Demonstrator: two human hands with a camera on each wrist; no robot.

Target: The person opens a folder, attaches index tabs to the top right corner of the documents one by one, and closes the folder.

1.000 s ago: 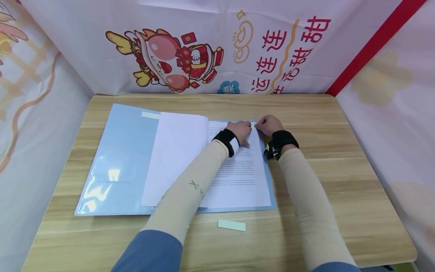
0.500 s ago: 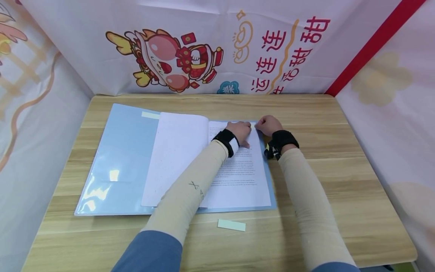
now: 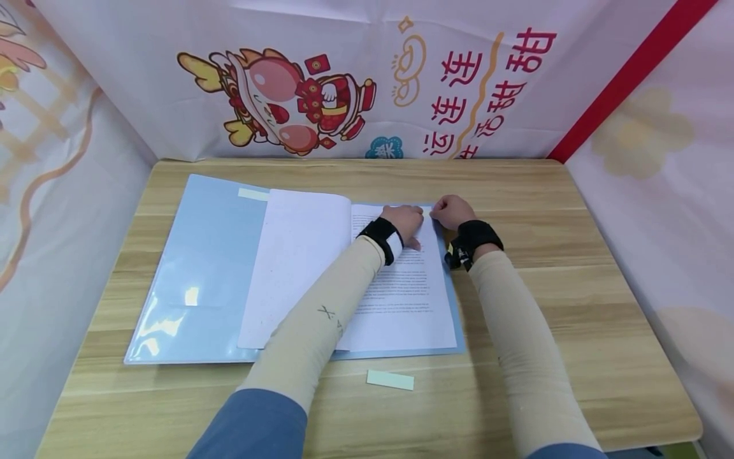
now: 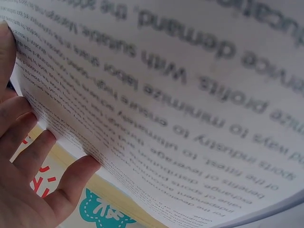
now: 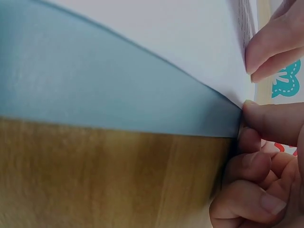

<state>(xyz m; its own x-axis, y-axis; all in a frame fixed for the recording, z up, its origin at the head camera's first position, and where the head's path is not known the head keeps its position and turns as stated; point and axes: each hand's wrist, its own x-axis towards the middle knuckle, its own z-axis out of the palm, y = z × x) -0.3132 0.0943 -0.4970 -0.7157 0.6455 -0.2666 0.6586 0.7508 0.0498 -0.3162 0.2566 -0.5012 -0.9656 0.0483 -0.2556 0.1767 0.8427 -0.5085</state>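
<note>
A light blue folder (image 3: 201,268) lies spread on the table with printed papers inside. Its left sheet is blank white paper (image 3: 298,255); the right printed page (image 3: 395,299) carries lines of text. My left hand (image 3: 404,221) rests on the upper part of that page, its fingertips touching the paper near the top edge. Beside it, my right hand (image 3: 454,211) is at the top right corner. In the right wrist view, the thumb (image 5: 266,118) and curled fingers pinch the page's corner over the folder's edge. A small pale patch shows between the hands.
A pale green strip (image 3: 390,380) lies on the wooden table (image 3: 573,331) in front of the folder. Another pale strip (image 3: 253,194) is on the folder's left cover, near its top. A printed cloth (image 3: 344,38) hangs behind the table.
</note>
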